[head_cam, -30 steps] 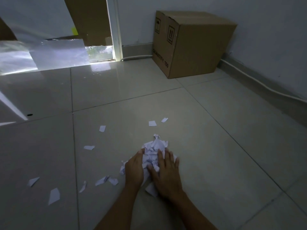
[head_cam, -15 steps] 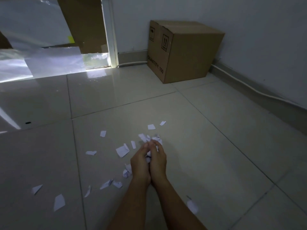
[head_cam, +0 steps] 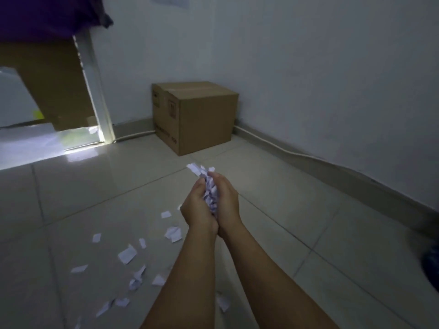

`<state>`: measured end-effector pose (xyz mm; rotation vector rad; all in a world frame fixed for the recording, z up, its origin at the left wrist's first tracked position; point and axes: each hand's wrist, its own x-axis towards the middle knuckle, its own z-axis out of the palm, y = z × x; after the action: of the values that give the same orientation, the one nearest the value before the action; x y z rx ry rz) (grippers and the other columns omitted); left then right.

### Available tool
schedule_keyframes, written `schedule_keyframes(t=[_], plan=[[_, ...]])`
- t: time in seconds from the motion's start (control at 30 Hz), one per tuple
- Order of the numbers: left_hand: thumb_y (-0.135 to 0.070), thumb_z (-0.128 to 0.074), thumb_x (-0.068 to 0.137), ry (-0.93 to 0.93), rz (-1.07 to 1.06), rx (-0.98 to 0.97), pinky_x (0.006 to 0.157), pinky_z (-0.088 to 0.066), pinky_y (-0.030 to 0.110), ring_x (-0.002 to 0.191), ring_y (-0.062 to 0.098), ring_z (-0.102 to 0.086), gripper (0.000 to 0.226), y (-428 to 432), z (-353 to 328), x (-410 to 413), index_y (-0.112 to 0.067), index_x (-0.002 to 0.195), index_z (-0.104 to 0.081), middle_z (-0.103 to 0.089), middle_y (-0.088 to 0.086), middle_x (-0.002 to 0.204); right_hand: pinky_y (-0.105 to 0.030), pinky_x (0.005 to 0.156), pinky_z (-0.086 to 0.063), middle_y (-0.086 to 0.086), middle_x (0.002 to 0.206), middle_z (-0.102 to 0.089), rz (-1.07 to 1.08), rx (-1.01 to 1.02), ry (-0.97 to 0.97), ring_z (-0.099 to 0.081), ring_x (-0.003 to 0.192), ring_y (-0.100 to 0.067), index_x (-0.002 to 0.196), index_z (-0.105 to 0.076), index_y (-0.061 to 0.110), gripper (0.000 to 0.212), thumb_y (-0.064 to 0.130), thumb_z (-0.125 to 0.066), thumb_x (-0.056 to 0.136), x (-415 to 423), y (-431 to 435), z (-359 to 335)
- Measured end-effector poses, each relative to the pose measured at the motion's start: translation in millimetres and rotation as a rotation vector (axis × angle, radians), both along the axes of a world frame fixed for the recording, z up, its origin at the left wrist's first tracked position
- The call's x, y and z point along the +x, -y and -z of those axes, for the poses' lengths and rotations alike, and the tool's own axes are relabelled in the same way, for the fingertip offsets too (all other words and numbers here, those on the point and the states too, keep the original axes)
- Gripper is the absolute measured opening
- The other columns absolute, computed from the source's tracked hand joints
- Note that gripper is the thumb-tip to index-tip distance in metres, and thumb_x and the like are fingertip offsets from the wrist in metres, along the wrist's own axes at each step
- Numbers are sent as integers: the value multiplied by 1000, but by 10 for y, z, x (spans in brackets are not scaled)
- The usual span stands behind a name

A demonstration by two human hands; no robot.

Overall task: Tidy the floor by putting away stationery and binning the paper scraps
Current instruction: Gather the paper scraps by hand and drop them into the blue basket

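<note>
One wad of paper scraps (head_cam: 210, 191) sits pressed between your two hands, raised above the floor (head_cam: 273, 233), a few white tips poking out past the fingertips. Left hand (head_cam: 198, 210) and right hand (head_cam: 225, 203) are cupped palm to palm around it, heels of the palms touching, fingers curled in.

Below and to your left, loose scraps (head_cam: 127, 254) lie scattered over the tiles, more than a dozen pieces, one folded bit (head_cam: 174, 233) just beside your left wrist, another small piece (head_cam: 223, 303) under your right forearm.

Further out: a closed cardboard box (head_cam: 197, 117) in the corner against the wall, a bright doorway (head_cam: 78, 143) to the left. No bin is identifiable; a dark rounded shape (head_cam: 431, 267) at the right edge is too blurred to name. No stationery shows.

Advice for the carry: keep the palms sealed at the bottom so nothing sifts out, and hold the wad level. The tips sticking out on top look likeliest to drop, so tuck them in or move slowly. Expect at least one more gathering pass for the pieces on the floor.
</note>
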<state>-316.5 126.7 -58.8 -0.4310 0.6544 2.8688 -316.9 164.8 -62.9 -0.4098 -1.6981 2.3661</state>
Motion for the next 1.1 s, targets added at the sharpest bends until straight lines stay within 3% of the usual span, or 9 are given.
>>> schedule_keyframes(t=[0.2, 0.4, 0.5, 0.6, 0.8, 0.87, 0.97, 1.03, 1.1], plan=[[-11, -57, 89, -117, 52, 1, 58, -57, 18, 61, 12, -71, 17, -1215, -674, 199, -5, 80, -70, -73, 4, 70, -29, 77, -50, -10, 104, -72, 79, -59, -113, -66, 91, -19, 107, -72, 12, 31, 28, -57, 86, 238, -1182, -649], [-10, -66, 81, -210, 123, -159, 53, -55, 22, 53, 12, -67, 9, -3087, -1375, 503, -4, 76, -71, -71, 3, 66, -29, 81, -49, -12, 113, -70, 275, -29, -293, -64, 94, -19, 110, -70, 8, 33, 26, -60, 85, 573, -3010, -1350], [-14, -66, 80, -263, 263, -155, 46, -48, 16, 47, 12, -64, 16, -4184, -1509, 727, -7, 66, -70, -69, 1, 58, -28, 75, -47, -10, 102, -68, 425, -37, -366, -61, 86, -17, 111, -68, 4, 45, 29, -64, 74, 884, -4067, -1508], [-19, -69, 75, -281, 416, -196, 55, -50, 20, 58, 19, -66, 16, -5184, -1498, 1075, -7, 65, -71, -70, 6, 67, -25, 66, -45, -3, 86, -64, 556, -8, -381, -59, 74, -13, 100, -69, 11, 26, 27, -64, 79, 1290, -5049, -1493], [-25, -66, 77, -265, 789, -331, 60, -49, 25, 80, 28, -69, 19, -6449, -1178, 1750, -6, 81, -71, -68, 6, 78, -35, 73, -53, -8, 100, -70, 887, 143, -130, -65, 88, -24, 102, -69, 6, 31, 28, -60, 81, 2122, -6212, -1182], [-36, -61, 81, -257, 925, -447, 70, -47, 29, 89, 27, -64, 43, -6597, -1080, 1865, -1, 104, -67, -65, 8, 90, -33, 73, -52, -9, 106, -69, 909, 255, 69, -64, 86, -22, 106, -66, 8, 36, 36, -58, 84, 2271, -6370, -1059], [-66, -47, 79, -206, 1092, -495, 95, -40, 39, 116, 26, -50, 84, -6635, -977, 1892, -4, 135, -42, -50, 8, 134, -45, 103, -42, -11, 146, -43, 843, 362, 354, -49, 123, -30, 138, -44, 14, 62, 55, -34, 93, 2348, -6470, -923], [-83, -39, 70, -175, 1056, -541, 112, -27, 50, 136, 28, -33, 105, -6665, -935, 1818, -11, 145, -29, -31, 9, 152, -50, 113, -28, -16, 154, -28, 848, 422, 509, -33, 137, -35, 143, -34, 7, 66, 52, -18, 97, 2353, -6502, -880], [-90, -30, 66, -180, 1014, -592, 115, -20, 55, 142, 30, -25, 111, -6657, -942, 1779, -14, 147, -25, -25, 10, 155, -53, 114, -24, -22, 153, -26, 863, 422, 595, -29, 138, -38, 143, -32, 2, 66, 48, -16, 99, 2339, -6506, -848]])
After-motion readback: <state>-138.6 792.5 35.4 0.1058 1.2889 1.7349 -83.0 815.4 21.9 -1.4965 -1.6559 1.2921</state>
